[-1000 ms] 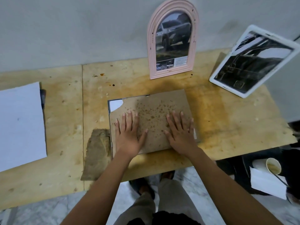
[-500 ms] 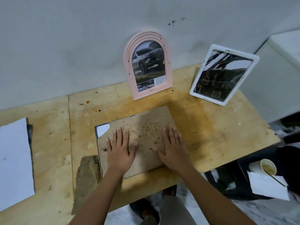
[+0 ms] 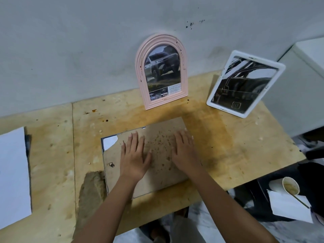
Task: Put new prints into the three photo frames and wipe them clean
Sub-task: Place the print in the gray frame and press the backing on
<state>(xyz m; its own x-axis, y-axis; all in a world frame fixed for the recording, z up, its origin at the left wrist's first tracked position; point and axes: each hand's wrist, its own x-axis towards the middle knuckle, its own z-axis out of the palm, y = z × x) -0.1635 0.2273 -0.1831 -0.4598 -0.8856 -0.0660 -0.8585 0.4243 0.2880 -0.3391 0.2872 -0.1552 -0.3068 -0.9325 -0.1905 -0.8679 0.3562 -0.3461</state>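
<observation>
Third frame's brown speckled cardboard backing board [image 3: 157, 155] lies face-down mid-table, near edge. Your left hand [image 3: 134, 159] and right hand [image 3: 184, 155] press it flat, fingers straight. Torn far-left corner exposes white, probably the print. Risk: uneven pressure shifts the board, creasing the print.

We have both hands flat on the backing board [image 3: 159, 155] mid-table: left hand [image 3: 134, 159], right hand [image 3: 185, 153]. Behind it the pink arched frame [image 3: 162, 72] and white frame [image 3: 244, 84] lean at the wall [image 3: 70, 50] and block our far reach. Brown cloth [image 3: 91, 188] sits just beside the board's near-left corner. White sheet [image 3: 13, 176] covers the far left. Our open lanes: bare plywood table [image 3: 236, 146] right of the board, and the strip between board and sheet.
</observation>
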